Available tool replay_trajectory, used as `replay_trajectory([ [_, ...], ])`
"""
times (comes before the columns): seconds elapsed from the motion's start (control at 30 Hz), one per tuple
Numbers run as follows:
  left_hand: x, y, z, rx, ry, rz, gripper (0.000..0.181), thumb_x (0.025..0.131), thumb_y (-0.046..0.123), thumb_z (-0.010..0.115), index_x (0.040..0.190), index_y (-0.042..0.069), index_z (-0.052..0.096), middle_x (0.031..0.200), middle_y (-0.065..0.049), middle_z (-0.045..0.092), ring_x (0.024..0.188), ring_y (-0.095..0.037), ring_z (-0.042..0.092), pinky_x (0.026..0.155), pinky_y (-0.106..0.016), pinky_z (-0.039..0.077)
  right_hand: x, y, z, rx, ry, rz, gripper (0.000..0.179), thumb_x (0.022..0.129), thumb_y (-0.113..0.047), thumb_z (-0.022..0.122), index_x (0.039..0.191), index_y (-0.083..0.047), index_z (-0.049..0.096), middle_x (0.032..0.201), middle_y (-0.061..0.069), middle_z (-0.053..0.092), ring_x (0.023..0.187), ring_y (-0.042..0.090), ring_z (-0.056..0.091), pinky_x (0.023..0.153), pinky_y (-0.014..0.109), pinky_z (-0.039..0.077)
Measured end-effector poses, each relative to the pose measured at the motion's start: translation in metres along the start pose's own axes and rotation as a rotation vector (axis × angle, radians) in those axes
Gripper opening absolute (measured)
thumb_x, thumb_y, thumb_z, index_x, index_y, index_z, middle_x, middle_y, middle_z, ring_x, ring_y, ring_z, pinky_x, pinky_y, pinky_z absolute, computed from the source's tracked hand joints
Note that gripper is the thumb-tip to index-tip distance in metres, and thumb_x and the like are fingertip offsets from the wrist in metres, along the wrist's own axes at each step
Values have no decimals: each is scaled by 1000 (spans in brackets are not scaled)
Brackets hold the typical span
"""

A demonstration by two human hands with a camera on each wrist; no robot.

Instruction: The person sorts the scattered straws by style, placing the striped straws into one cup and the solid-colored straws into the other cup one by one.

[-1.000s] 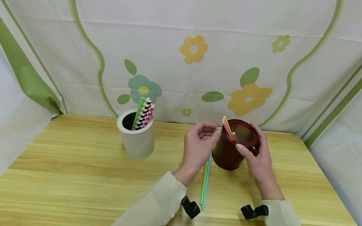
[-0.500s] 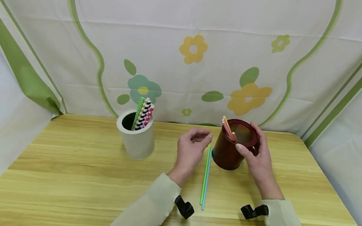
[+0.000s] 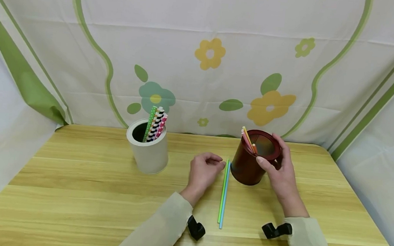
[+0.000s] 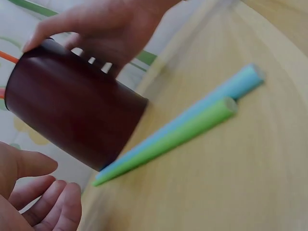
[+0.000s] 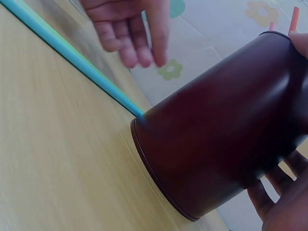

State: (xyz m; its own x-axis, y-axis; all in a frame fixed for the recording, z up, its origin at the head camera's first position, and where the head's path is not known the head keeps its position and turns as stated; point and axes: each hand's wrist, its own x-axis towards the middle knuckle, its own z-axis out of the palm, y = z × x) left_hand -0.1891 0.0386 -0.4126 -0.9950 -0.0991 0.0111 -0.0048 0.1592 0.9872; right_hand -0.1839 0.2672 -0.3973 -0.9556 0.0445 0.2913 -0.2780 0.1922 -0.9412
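Observation:
My right hand [image 3: 282,173] grips a dark red cylindrical canister [image 3: 247,168] by its right side, thumb at the rim. Pink, yellow and orange straws [image 3: 246,139] lean inside that canister, their tips showing over its left rim. On the table just left of it, a green straw [image 3: 223,195] and a light blue straw [image 3: 224,203] lie side by side, pointing toward the front. My left hand [image 3: 203,174] is low, left of the straws' far ends, with fingers loosely bent. In the left wrist view, nothing shows between its thumb and fingers [image 4: 70,204].
A white canister [image 3: 150,156] stands at the back left, holding several patterned straws [image 3: 156,125] in green, black-striped and pink. A flowered curtain [image 3: 200,80] hangs right behind the wooden table's [image 3: 89,191] back edge.
My left hand has moved away from the dark red canister's rim, first leftward, then down toward the straws on the table. The right hand and canister stay as they were.

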Motion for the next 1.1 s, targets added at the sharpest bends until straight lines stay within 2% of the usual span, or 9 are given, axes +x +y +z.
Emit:
replay_trajectory([
  [0.17,0,-9,0,25,-53,-38,5,87,8,86,90,7,82,78,-5,75,67,-7,63,67,-23,52,0,0,0,-7,-3,4,78,102,-7,67,169,-29,32,163,-1,40,137,11,47,102,10,46],
  [0.4,3,-17,-4,-18,-149,-60,8,87,6,86,92,4,81,77,-6,75,60,-12,69,60,-25,58,0,-1,0,-20,3,5,78,103,-8,67,169,-29,32,163,-1,40,136,10,47,102,10,46],
  [0.53,6,-17,-4,54,-174,-39,12,86,9,89,92,3,80,77,-6,75,60,-10,67,59,-23,54,0,-1,0,-16,4,12,78,103,-8,67,169,-28,32,163,-1,40,136,10,47,102,10,46],
  [0.63,6,-17,-2,143,-171,-9,15,86,13,91,89,4,80,75,-4,74,61,-8,62,59,-22,49,0,-1,1,-8,8,18,78,103,-7,68,169,-29,32,162,-2,41,136,10,47,102,11,46],
  [0.77,6,-14,2,246,-158,-1,18,85,19,93,84,7,79,71,-1,69,62,-9,56,59,-22,45,-1,-1,1,2,13,14,78,102,-5,67,168,-29,34,161,-3,42,136,10,48,102,10,46],
  [1.1,6,-6,9,392,-116,-62,22,84,24,94,78,14,75,72,5,70,66,-11,60,60,-24,46,0,1,2,40,14,-11,77,102,-2,66,168,-27,35,160,-3,43,135,11,49,101,11,47],
])
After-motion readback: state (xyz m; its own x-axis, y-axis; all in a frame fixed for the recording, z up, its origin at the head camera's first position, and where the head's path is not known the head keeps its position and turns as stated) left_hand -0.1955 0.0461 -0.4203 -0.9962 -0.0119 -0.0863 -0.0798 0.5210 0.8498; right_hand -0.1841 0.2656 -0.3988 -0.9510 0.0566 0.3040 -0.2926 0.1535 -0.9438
